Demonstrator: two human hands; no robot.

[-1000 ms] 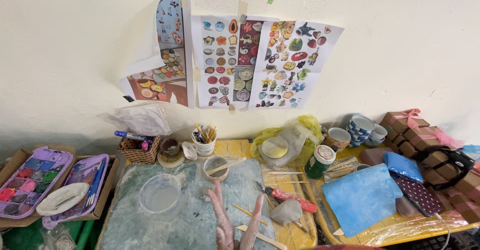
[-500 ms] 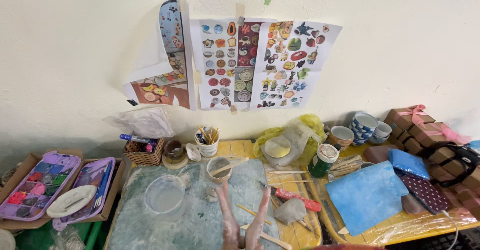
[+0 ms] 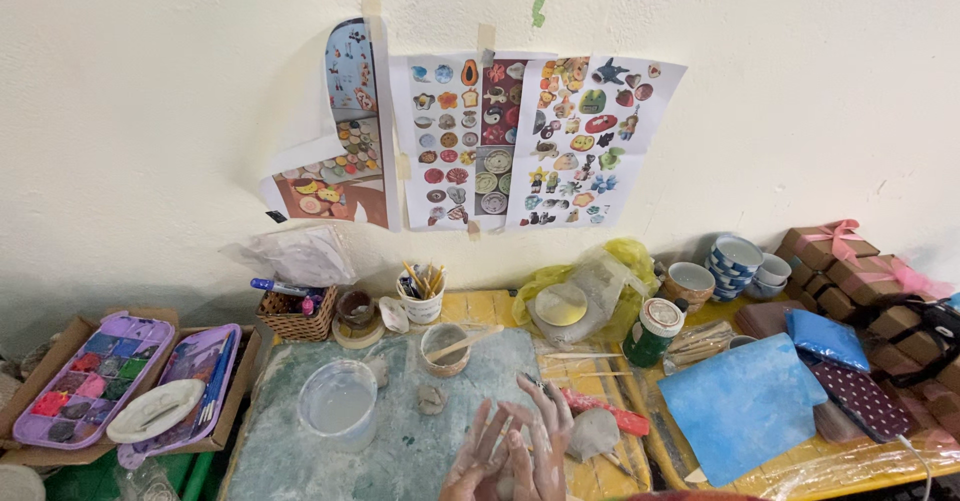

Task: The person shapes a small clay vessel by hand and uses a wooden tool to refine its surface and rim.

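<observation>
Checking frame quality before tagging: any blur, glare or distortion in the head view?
Head view: evenly lit and mostly sharp; wide-angle bending at the edges; mild glare on the plastic wrap at lower right; both clay-smeared hands, left hand and right hand, are cut off by the bottom edge.

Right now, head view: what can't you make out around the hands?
- Left hand and right hand: palms and wrists cut off by the bottom edge.
- Anything held between them: hidden by the clay-smeared fingers; grip unclear.
- Small cup: contents hidden by its rim and the wooden stick.
- Clay lump: too small to tell its shape.
</observation>
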